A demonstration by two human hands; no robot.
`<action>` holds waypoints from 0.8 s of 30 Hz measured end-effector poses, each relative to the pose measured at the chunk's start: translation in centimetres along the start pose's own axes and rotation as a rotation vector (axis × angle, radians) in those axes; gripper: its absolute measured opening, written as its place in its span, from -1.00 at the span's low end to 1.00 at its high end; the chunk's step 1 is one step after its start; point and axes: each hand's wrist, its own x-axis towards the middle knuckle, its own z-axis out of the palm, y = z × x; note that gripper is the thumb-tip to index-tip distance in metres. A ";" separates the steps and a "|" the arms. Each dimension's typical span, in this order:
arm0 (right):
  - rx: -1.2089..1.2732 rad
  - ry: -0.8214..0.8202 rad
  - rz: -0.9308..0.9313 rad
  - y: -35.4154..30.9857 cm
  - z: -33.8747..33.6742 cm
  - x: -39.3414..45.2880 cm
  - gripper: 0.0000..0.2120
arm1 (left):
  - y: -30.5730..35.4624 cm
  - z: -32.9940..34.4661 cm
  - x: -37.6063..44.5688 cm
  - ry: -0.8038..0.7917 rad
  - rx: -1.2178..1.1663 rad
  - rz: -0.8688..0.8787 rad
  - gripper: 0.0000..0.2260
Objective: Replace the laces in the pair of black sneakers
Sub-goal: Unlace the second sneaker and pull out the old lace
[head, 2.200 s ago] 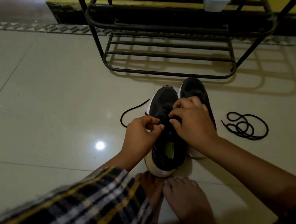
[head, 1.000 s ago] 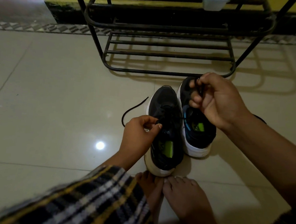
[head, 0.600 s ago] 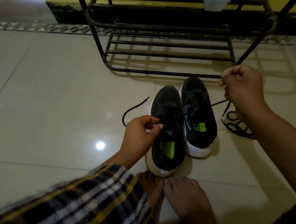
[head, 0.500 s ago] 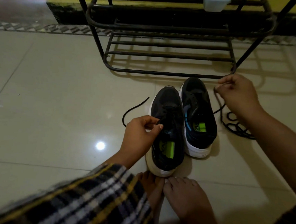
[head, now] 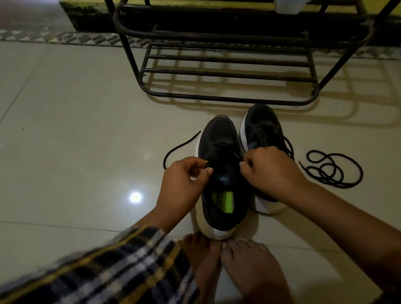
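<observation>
Up against the yellow wall stands a black metal shoe rack (head: 230, 60); before it, two black white-soled sneakers (head: 221, 176) sit side by side on glossy tile. Left hand (head: 181, 185) and right hand (head: 270, 171) each pinch the near sneaker's black lace (head: 178, 148). Right of the shoes lies a loose coiled black lace (head: 331, 169).

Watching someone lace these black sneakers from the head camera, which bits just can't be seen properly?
- Nearer sneaker: the left hand and right hand cover its upper eyelets, so how far the lacing goes is hidden.
- Farther sneaker: its heel half sits behind the right hand.
- Pale container on the rack: cut off by the top edge.
- Plaid sleeve: blurred and cut off by the bottom edge.
- Tongue logo: too small and dark to read.
</observation>
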 end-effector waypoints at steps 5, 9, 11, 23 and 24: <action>0.077 0.015 -0.025 0.3 0.0 0.1 -0.65 | -0.1 -0.5 -0.1 0.028 0.105 0.024 -0.93; 0.106 0.033 -0.117 -0.1 -0.1 -0.1 -0.61 | 1.0 -0.3 0.3 0.012 0.333 0.206 -0.66; 0.092 0.052 -0.148 -0.4 0.0 -0.2 -0.61 | 1.7 0.1 0.6 -0.001 0.393 0.303 -0.59; 0.230 0.058 -0.226 -0.6 0.0 -0.6 -0.60 | 1.5 0.8 1.9 0.022 0.533 0.491 -0.83; 0.227 0.055 -0.212 -0.6 -0.1 -0.7 -0.60 | 1.6 0.8 1.9 0.029 0.498 0.474 -0.86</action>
